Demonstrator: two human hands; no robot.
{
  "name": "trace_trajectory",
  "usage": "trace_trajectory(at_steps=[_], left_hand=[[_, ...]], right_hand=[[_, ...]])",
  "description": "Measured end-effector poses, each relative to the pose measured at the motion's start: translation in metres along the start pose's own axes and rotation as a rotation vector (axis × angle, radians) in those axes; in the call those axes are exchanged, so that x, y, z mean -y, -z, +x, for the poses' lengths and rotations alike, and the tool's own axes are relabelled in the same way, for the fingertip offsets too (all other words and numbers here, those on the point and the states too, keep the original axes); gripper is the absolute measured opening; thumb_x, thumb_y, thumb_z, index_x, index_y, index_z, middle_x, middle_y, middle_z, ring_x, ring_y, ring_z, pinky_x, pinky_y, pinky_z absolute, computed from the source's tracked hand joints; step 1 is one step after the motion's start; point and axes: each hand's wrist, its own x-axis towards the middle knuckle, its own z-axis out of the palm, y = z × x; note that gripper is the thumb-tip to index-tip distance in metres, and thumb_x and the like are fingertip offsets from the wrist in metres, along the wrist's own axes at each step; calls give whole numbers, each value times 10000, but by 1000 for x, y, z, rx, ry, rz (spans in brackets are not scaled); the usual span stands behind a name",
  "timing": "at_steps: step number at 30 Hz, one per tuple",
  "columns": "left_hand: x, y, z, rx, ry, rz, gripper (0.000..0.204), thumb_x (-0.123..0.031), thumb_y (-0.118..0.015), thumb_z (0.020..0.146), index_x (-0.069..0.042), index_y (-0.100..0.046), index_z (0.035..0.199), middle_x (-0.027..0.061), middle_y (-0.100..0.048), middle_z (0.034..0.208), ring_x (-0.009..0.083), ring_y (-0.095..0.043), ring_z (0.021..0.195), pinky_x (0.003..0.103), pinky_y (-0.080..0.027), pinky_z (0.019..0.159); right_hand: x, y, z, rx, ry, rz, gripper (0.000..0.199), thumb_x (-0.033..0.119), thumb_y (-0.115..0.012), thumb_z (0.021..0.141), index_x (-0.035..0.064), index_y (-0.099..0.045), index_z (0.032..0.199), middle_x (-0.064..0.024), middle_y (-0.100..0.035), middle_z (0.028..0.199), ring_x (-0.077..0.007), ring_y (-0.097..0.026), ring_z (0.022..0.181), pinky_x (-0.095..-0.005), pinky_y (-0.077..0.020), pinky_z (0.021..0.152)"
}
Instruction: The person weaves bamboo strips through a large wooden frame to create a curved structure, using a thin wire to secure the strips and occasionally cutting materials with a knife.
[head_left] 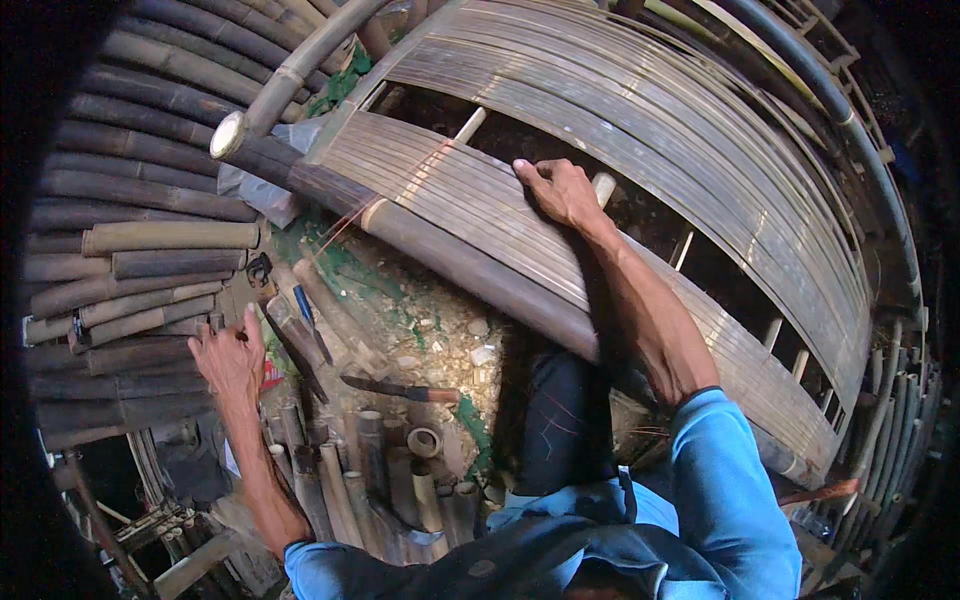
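A bamboo bench frame with a slatted bamboo surface [480, 200] spans from upper middle to right; a long gap divides its slats and bares the crosspieces. My right hand [562, 190] lies at the gap's near edge, its fingers curled over the slats, fingertips partly hidden. Over to the left, my left hand [230, 360] hovers with fingers apart and nothing seen in it, close to cut bamboo pieces. Beyond its fingertips sits a small black-and-orange tool [260, 270]. A blue-handled tool [305, 308] lies to its right. Nearer to me is a knife [405, 389] with a wooden handle.
Stacked bamboo poles [150, 185] fill the left side. Short bamboo tubes [370, 450] stand upright close in front of me. A clear plastic bag [262, 190] lies beside the thick front pole [470, 270]. Chips and green scraps litter the ground [440, 340].
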Motion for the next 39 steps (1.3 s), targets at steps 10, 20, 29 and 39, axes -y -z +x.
trace_trajectory(at_steps=[10, 20, 29, 39], left_hand=[[47, 28, 49, -461, 655, -799, 505, -388, -718, 996, -194, -644, 1456, 192, -753, 947, 255, -682, 699, 415, -546, 695], [133, -88, -108, 692, 611, -689, 511, -277, -810, 914, 81, -700, 1262, 197, -760, 1183, 236, -748, 971, 385, -582, 827], [-179, -122, 50, 579, 625, -2050, 914, -264, -791, 971, -28, -231, 1654, 157, -585, 1454, 235, -637, 1240, 345, -583, 888], [-155, -8, 94, 296, 46, -2079, 320, -268, -591, 1092, -23, -761, 976, 46, -739, 914, 168, -637, 940, 347, -476, 937]], right_hand=[[4, -1, -7, -38, -24, -22, 724, 646, -565, 969, -33, -813, 957, -352, -737, 921, -503, -737, 954, -546, -568, 932], [9, -4, -6, 14, -66, -43, 682, 648, -495, 1005, 52, -827, 1015, -285, -768, 988, -491, -732, 1018, -564, -552, 958], [10, 1, -7, 50, -49, -19, 699, 659, -526, 1014, 30, -817, 931, -293, -757, 935, -478, -741, 970, -539, -561, 925], [11, -5, -16, -11, -22, -181, 718, 617, -440, 1057, 21, -813, 916, -323, -741, 942, -497, -729, 956, -564, -564, 902]])
